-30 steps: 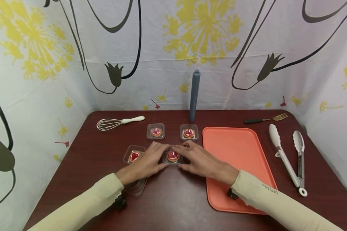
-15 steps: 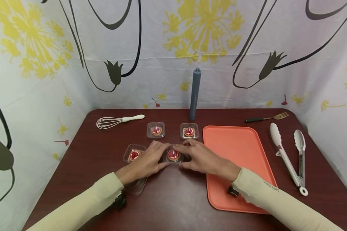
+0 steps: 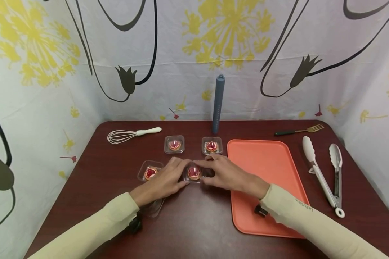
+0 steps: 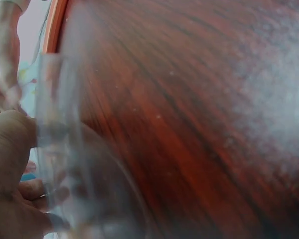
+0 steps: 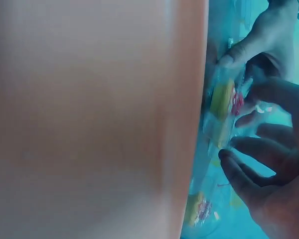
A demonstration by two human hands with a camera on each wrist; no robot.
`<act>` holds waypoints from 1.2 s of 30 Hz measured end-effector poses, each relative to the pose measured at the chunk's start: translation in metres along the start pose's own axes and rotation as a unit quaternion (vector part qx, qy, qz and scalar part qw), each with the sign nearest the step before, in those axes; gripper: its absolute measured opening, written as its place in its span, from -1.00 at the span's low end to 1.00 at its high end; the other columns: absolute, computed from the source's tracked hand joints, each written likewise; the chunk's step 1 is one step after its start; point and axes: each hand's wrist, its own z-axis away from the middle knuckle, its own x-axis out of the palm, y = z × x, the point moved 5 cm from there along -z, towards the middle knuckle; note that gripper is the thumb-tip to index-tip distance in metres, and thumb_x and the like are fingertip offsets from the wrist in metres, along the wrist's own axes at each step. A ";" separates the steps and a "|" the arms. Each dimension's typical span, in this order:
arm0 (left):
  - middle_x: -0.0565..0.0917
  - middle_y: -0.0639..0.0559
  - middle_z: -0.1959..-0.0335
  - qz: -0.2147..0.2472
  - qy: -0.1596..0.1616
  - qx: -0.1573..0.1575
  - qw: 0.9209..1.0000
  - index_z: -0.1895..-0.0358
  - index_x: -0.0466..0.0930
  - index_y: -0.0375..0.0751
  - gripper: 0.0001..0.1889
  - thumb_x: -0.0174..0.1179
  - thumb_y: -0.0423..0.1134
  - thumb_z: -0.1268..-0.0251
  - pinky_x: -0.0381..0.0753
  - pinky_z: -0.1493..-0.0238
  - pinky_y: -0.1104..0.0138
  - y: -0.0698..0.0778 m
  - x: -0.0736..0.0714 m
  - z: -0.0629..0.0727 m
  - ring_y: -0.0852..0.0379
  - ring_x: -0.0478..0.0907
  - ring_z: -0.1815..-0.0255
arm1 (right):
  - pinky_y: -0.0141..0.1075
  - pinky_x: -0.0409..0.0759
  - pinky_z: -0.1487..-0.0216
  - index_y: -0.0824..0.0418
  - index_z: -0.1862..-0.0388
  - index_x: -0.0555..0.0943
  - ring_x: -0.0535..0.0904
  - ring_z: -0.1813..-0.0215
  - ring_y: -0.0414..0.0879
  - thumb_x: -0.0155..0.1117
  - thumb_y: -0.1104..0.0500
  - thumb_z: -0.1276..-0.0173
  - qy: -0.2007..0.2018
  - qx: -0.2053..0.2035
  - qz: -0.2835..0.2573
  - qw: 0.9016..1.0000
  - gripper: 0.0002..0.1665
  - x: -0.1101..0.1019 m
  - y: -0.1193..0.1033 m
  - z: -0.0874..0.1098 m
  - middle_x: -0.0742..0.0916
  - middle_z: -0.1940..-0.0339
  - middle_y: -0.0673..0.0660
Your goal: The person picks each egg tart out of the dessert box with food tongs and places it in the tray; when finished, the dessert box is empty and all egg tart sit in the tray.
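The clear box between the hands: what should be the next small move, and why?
Perhaps the left hand and right hand should press the edges of the box gently before any lift. The hands are at its opposite sides, and a tart sits inside; I cannot tell whether the box is fully closed.

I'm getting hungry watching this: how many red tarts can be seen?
4: back-left tart, back-right tart, left tart beside the left hand, and middle tart between that and the right hand. The left arm partly covers another clear box, possibly hiding one more.
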 end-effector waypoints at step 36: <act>0.83 -0.10 -0.12 0.053 0.109 -0.015 0.992 -0.33 0.74 -0.28 -0.69 0.26 -0.29 -0.69 0.79 -0.18 0.08 0.015 -0.057 0.012 0.04 0.79 -0.12 | -0.25 0.82 0.15 0.30 -0.11 0.85 0.85 0.12 -0.11 0.53 0.35 -0.46 0.176 -0.093 -0.087 0.976 -0.73 -0.038 -0.019 0.007 0.90 0.04 0.14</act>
